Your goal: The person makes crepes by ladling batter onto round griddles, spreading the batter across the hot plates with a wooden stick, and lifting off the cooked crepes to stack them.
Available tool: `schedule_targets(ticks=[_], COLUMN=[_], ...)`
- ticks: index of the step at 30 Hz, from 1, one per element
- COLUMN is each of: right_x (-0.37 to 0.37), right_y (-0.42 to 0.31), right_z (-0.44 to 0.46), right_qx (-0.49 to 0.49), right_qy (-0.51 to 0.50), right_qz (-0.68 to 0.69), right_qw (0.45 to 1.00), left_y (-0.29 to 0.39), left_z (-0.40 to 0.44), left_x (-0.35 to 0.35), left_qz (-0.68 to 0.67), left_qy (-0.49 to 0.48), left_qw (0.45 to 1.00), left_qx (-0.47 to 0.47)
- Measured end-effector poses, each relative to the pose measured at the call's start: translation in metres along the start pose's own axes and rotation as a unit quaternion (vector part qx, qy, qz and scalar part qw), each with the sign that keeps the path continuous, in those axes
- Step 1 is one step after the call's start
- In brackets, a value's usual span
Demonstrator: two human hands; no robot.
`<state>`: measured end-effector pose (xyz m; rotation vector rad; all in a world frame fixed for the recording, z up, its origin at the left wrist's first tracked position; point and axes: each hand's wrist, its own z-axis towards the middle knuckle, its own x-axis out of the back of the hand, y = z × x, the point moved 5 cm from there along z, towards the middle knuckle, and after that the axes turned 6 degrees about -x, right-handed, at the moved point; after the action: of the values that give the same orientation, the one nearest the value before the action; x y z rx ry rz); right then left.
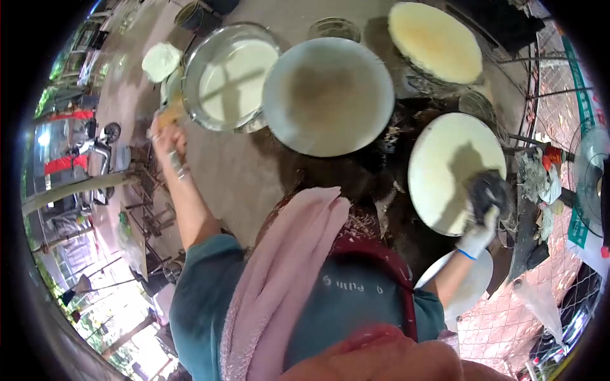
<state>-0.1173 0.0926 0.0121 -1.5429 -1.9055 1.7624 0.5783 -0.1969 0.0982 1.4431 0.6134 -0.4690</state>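
Note:
On the left, my left hand, bare with a band at the wrist, is closed round the handle of a ladle. Its pale bowl looks full of white batter and is held beside a large metal basin of cream-coloured liquid. My right hand, in a white glove with a blue cuff, grips a dark round pad. The pad is over the right edge of a round pan coated in pale cream; whether it touches is unclear. A greyish round pan, brown in the middle, lies between my hands.
A round pan with a yellowish sheet stands at the far right. Another pale disc is under my right forearm. Wire fencing and a fan line the right side. A dark bucket and a motorbike are left.

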Motion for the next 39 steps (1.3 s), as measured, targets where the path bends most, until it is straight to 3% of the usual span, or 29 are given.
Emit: schedule_targets(ticks=[1, 4, 5, 6, 7, 8, 9, 11, 12, 14, 15, 17, 18, 19, 21, 22, 24, 25, 26, 27, 29, 31, 32, 34, 35, 36, 37, 38, 39], right_x=[-0.030, -0.182, -0.204, -0.257, -0.304, -0.327, -0.330, -0.330, -0.287, -0.281, -0.317, -0.380, -0.402, -0.430, -0.514, -0.523, -0.508, -0.483, -0.464, -0.410, -0.327, -0.397, -0.413, -0.493, -0.508, -0.516, -0.510, -0.478, -0.476], right_y=[0.047, 0.162, 0.208, 0.224, 0.236, 0.269, 0.294, 0.341, 0.395, 0.430, 0.421, 0.414, 0.430, 0.449, 0.431, 0.439, 0.404, 0.392, 0.357, 0.344, 0.341, 0.327, 0.353, 0.387, 0.427, 0.432, 0.462, 0.474, 0.461], right_z=[-0.012, -0.069, -0.070, -0.089, -0.113, -0.116, -0.127, -0.152, -0.151, -0.136, -0.140, -0.138, -0.121, -0.091, -0.034, 0.021, 0.102, 0.159, 0.177, 0.225, 0.286, 0.204, 0.213, 0.142, 0.120, 0.065, 0.029, -0.005, -0.027], right_qx=[-0.032, -0.151, -0.145, -0.047, 0.133, 0.312, 0.344, 0.420, 0.571, 0.603, 0.525, 0.316, 0.347, 0.378, 0.342, 0.376, 0.405, 0.430, 0.302, 0.122, 0.063, 0.121, 0.253, 0.365, 0.333, 0.366, 0.348, 0.408, 0.310], right_qy=[-0.027, -0.098, -0.103, -0.186, -0.284, -0.433, -0.479, -0.565, -0.496, -0.456, -0.530, -0.619, -0.595, -0.569, -0.555, -0.512, -0.399, -0.397, -0.330, -0.245, -0.148, -0.199, -0.285, -0.408, -0.502, -0.542, -0.567, -0.608, -0.711], right_qz=[-0.014, -0.106, -0.157, -0.344, -0.482, -0.433, -0.525, -0.615, -0.652, -0.645, -0.665, -0.645, -0.637, -0.627, -0.651, -0.654, -0.682, -0.621, -0.689, -0.691, -0.762, -0.712, -0.698, -0.665, -0.653, -0.636, -0.682, -0.584, -0.507], right_qw=[0.999, 0.978, 0.971, 0.919, 0.818, 0.726, 0.614, 0.354, 0.055, -0.110, 0.035, 0.318, 0.346, 0.374, 0.390, 0.411, 0.460, 0.522, 0.570, 0.669, 0.627, 0.662, 0.606, 0.508, 0.458, 0.408, 0.305, 0.351, 0.376], left_y=[-0.006, -0.004, -0.004, -0.002, -0.002, -0.008, -0.014, -0.016, -0.014, -0.005, 0.001, 0.011, 0.016, 0.017, 0.020, 0.018, 0.017, 0.020, 0.020, 0.021, 0.020, 0.017, 0.014, 0.011, 0.008, 0.003, 0.000, -0.002, -0.005], left_z=[0.017, 0.041, 0.045, 0.046, 0.043, 0.037, 0.031, 0.017, 0.012, 0.001, -0.003, -0.009, -0.015, -0.015, -0.011, -0.010, -0.011, -0.008, -0.005, -0.005, 0.000, 0.000, 0.005, 0.007, 0.006, 0.008, 0.009, 0.010, 0.013], left_x=[0.027, 0.061, 0.081, 0.100, 0.120, 0.144, 0.162, 0.176, 0.177, 0.175, 0.169, 0.158, 0.155, 0.147, 0.136, 0.138, 0.132, 0.132, 0.130, 0.131, 0.131, 0.128, 0.124, 0.111, 0.105, 0.104, 0.106, 0.101, 0.096], left_qz=[-0.115, -0.254, -0.270, -0.283, -0.265, -0.246, -0.227, -0.350, -0.372, -0.376, -0.357, -0.253, -0.199, -0.243, -0.321, -0.396, -0.350, -0.326, -0.349, -0.347, -0.347, -0.326, -0.313, -0.277, -0.259, -0.296, -0.303, -0.311, -0.319], left_qy=[-0.047, 0.027, 0.078, 0.129, 0.136, 0.142, 0.147, 0.098, 0.087, 0.083, 0.091, 0.200, 0.256, 0.238, 0.196, 0.195, 0.259, 0.284, 0.262, 0.250, 0.221, 0.230, 0.229, 0.256, 0.270, 0.209, 0.193, 0.177, 0.161], left_qw=[0.989, 0.947, 0.935, 0.920, 0.920, 0.921, 0.921, 0.880, 0.874, 0.883, 0.897, 0.920, 0.923, 0.918, 0.904, 0.869, 0.880, 0.885, 0.879, 0.883, 0.893, 0.897, 0.901, 0.911, 0.914, 0.913, 0.913, 0.912, 0.911], left_qx=[0.081, 0.196, 0.218, 0.240, 0.253, 0.266, 0.280, 0.307, 0.300, 0.268, 0.246, 0.222, 0.207, 0.206, 0.203, 0.223, 0.191, 0.172, 0.190, 0.194, 0.183, 0.191, 0.191, 0.165, 0.156, 0.186, 0.194, 0.200, 0.206])
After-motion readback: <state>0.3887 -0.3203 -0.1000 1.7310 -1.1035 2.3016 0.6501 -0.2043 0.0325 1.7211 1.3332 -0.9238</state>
